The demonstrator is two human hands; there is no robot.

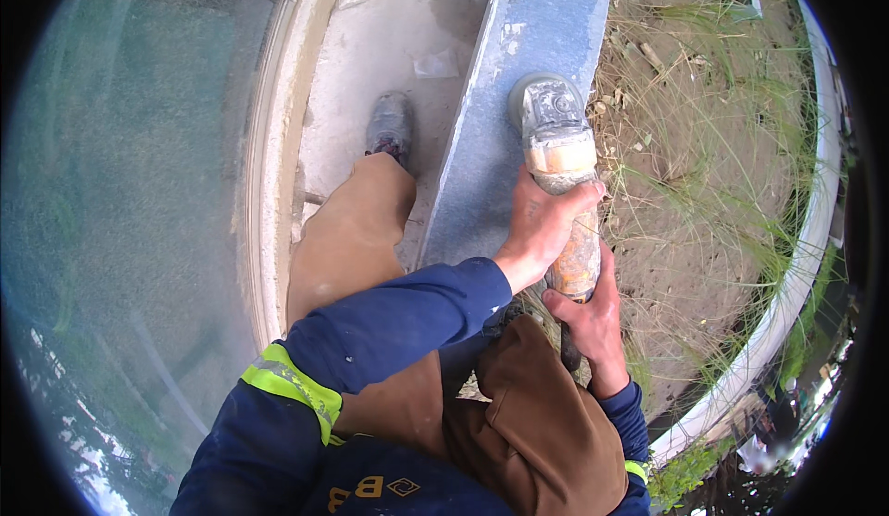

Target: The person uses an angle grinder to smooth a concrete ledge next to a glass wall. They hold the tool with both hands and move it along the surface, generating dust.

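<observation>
An angle grinder (561, 160), worn and dusty, reaches away from me with its metal head over a blue-grey ledge (482, 164). Its disc lies mostly hidden beneath the head, against or just above the ledge's surface; which, I cannot tell. My left hand (542, 224) wraps round the body just behind the head, thumb across the top. Farther back, my right hand (593, 322) grips the rear end of the same grinder, near its right side. Pale chipped patches show along the ledge's far end and left edge.
Left of the ledge runs a dusty concrete strip (347, 81) where my shod foot (392, 125) stands. A large glass pane (139, 192) borders it. To the right lies a soil bed (685, 266) with grass, rimmed by a curved white curb (787, 303).
</observation>
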